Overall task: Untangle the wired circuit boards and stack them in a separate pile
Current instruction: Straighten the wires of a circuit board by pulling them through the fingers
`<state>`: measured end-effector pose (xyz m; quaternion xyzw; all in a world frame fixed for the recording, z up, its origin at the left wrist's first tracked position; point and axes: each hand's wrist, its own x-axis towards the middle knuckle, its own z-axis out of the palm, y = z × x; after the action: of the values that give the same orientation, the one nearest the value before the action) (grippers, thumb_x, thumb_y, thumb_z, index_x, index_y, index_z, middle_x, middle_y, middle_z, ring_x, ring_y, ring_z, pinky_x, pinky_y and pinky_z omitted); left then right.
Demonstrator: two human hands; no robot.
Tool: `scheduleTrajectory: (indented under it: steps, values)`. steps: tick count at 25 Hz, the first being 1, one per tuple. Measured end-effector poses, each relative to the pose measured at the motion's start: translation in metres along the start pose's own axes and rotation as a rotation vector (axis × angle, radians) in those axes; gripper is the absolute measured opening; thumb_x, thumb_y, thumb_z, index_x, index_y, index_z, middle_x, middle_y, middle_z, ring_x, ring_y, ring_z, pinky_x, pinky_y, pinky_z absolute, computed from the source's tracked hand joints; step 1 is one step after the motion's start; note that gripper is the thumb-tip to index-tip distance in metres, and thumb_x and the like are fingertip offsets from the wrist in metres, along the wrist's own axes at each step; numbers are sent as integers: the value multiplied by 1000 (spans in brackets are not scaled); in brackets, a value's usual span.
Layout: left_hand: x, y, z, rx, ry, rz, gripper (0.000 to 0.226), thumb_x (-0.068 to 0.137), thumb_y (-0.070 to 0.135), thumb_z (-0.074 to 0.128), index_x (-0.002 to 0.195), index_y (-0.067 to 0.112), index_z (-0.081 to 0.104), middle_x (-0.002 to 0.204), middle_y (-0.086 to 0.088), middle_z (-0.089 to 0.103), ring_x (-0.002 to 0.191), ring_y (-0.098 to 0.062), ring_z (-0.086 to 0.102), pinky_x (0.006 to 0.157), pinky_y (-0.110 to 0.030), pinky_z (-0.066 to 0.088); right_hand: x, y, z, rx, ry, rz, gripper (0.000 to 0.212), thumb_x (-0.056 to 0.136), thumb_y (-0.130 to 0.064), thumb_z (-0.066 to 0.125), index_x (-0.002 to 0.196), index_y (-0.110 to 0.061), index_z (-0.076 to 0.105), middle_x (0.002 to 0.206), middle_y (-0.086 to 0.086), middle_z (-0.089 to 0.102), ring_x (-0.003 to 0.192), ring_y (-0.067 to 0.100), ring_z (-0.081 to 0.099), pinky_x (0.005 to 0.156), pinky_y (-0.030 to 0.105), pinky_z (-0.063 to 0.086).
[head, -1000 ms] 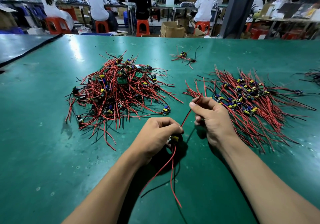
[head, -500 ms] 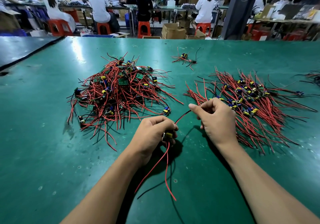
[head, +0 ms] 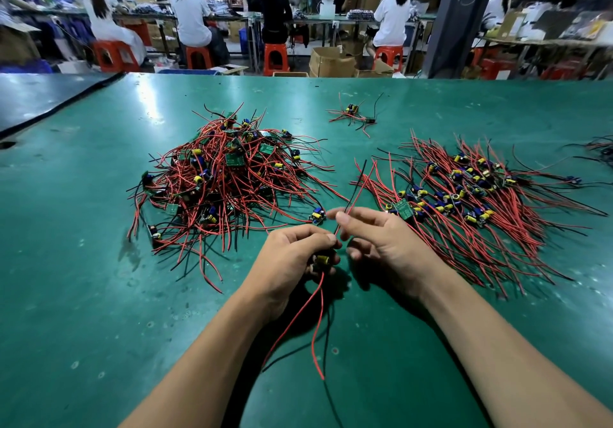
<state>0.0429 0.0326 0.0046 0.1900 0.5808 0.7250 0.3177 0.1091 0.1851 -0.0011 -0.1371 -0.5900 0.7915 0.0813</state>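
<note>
A tangled heap of small circuit boards with red and black wires [head: 229, 179] lies left of centre on the green table [head: 83, 278]. To the right lies a flatter pile of sorted boards [head: 471, 202] with their wires fanned out. My left hand [head: 295, 255] grips one small board with a yellow capacitor [head: 322, 259]; its red wires hang down toward me. My right hand [head: 381, 242] pinches that board's upper red and black wires between thumb and forefinger, just right of my left hand.
A few loose wired boards [head: 355, 114] lie farther back on the table. More wires [head: 600, 149] show at the right edge. A dark seam [head: 63, 102] separates a neighbouring table at the left. Beyond the far edge, several people sit on orange stools [head: 275, 57] at workbenches.
My right hand has drawn back along the upper wires toward my left hand, so the wire ends now stick up free. My left hand keeps its grip on the board.
</note>
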Motion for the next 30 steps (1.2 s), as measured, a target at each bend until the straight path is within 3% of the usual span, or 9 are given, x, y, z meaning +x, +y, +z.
scheduleTrajectory:
  steps: [3, 6, 10, 15, 18, 23, 26, 28, 30]
  values:
    - [0, -1, 0, 52, -14, 3, 18, 87, 1, 62, 71, 6, 70, 62, -12, 62, 50, -16, 57, 51, -24, 47, -1, 2, 4, -72, -9, -15, 25, 80, -33, 77, 94, -13, 77, 70, 0, 57, 47, 10, 46, 39, 19, 36]
    - [0, -2, -1, 168, -47, 18, 15, 85, 5, 66, 71, 8, 70, 62, -8, 65, 52, -13, 56, 52, -22, 43, 2, -1, 2, -86, 132, -60, 16, 90, -26, 69, 86, -13, 77, 67, -4, 55, 42, 10, 43, 38, 19, 33]
    - [-1, -2, 1, 266, -94, 19, 15, 82, 11, 69, 68, 14, 72, 65, -3, 67, 57, -12, 56, 58, -26, 42, 6, -7, -3, -13, 322, -90, 23, 96, -23, 63, 80, -11, 74, 61, -5, 52, 41, 7, 39, 39, 18, 28]
    - [-1, -1, 1, 265, -121, 14, 7, 74, 20, 70, 69, 16, 74, 68, -5, 68, 63, -18, 58, 63, -30, 43, 7, -17, -7, 441, 242, 106, 39, 96, -30, 59, 67, -8, 75, 58, -4, 45, 39, 5, 32, 35, 16, 26]
    - [-1, -3, 1, 309, -125, 29, 11, 80, 12, 71, 69, 15, 73, 67, -4, 68, 63, -19, 58, 65, -33, 43, 6, -21, -11, 497, 254, 104, 36, 97, -30, 57, 73, -8, 73, 60, -4, 43, 39, 5, 29, 37, 15, 23]
    - [-1, -3, 1, 318, -130, 35, 9, 78, 14, 69, 70, 12, 73, 64, -4, 68, 58, -14, 59, 62, -26, 45, 4, -24, -14, 596, 225, 100, 40, 96, -28, 56, 63, -10, 70, 59, -6, 42, 36, 5, 28, 35, 15, 23]
    - [0, -4, 1, 289, -93, 25, 11, 82, 12, 70, 71, 12, 73, 67, -5, 68, 60, -13, 57, 60, -24, 44, 4, -23, -13, 479, 217, 50, 36, 96, -43, 58, 81, -13, 72, 60, -8, 41, 39, 4, 28, 37, 15, 22]
    - [1, -4, 4, 179, -35, -6, 12, 86, 9, 68, 75, 10, 73, 69, -9, 68, 56, -15, 58, 54, -23, 43, 5, -19, -12, 285, 248, 16, 46, 87, -57, 59, 98, -13, 71, 61, -9, 42, 42, 4, 28, 40, 16, 22]
    - [2, -1, 5, 8, 38, -38, 10, 89, 12, 66, 82, 7, 71, 74, -13, 72, 56, -19, 66, 51, -22, 49, 7, -12, -10, 112, 278, -3, 51, 85, -57, 61, 103, -11, 71, 61, -9, 45, 44, 5, 32, 41, 17, 25]
